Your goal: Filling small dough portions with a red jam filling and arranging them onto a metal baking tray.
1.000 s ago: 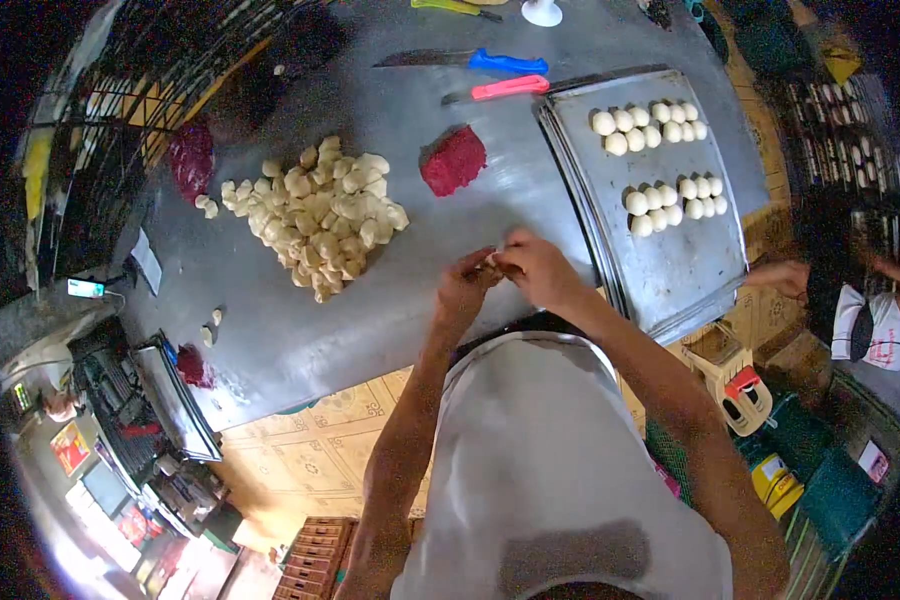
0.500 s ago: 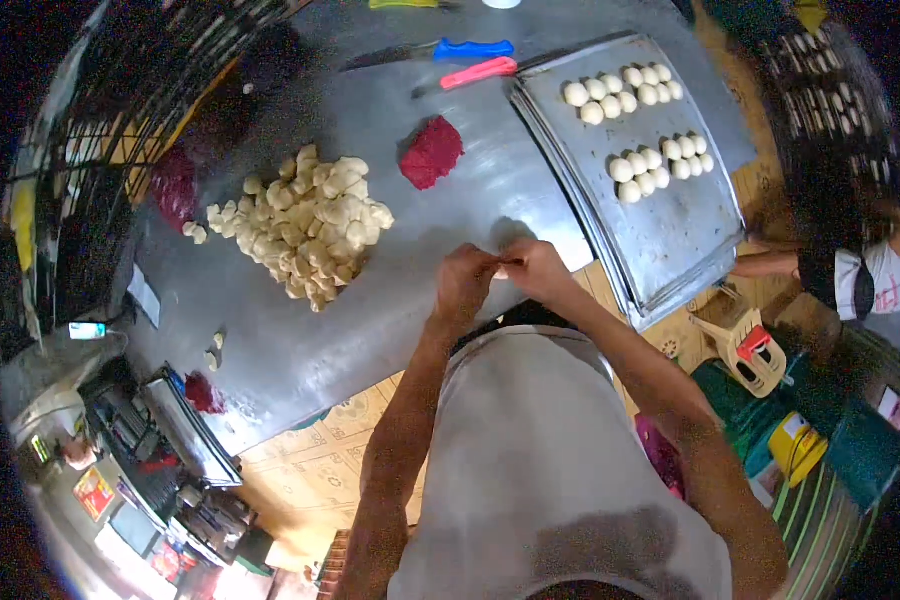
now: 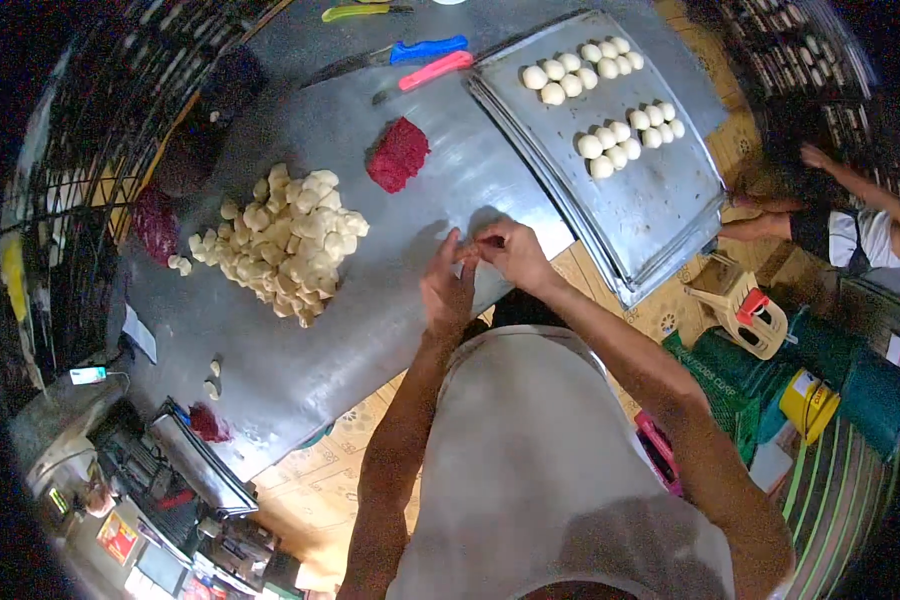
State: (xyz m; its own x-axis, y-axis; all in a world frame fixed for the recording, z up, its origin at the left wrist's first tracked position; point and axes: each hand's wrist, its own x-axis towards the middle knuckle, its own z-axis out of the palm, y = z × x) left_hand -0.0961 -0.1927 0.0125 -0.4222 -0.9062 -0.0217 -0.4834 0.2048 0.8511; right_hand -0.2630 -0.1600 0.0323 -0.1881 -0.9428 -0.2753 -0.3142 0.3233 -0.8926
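My left hand (image 3: 446, 286) and my right hand (image 3: 518, 254) meet above the near edge of the metal table. Their fingers are bent around a small piece of dough (image 3: 467, 262), mostly hidden by the fingertips. Beyond them lies a crumbly dark-red lump of filling (image 3: 398, 155). To the left is a large heap of pale dough pieces (image 3: 292, 250). On the right, a stacked metal baking tray (image 3: 660, 235) bears several smooth white dough balls (image 3: 602, 150), set in two groups of rows.
A blue-handled knife (image 3: 428, 49), a pink-handled tool (image 3: 436, 71) and a yellow-green-handled one (image 3: 358, 12) lie at the far side. A wooden stool (image 3: 735, 300), a yellow bucket (image 3: 808, 403) and another person (image 3: 875, 235) are at the right. Dark racks stand at both sides.
The whole view has shifted, with table things now further left. My hands have drawn slightly apart at the wrists and turned, the left fingers rising. At right, the other person's arm has come up.
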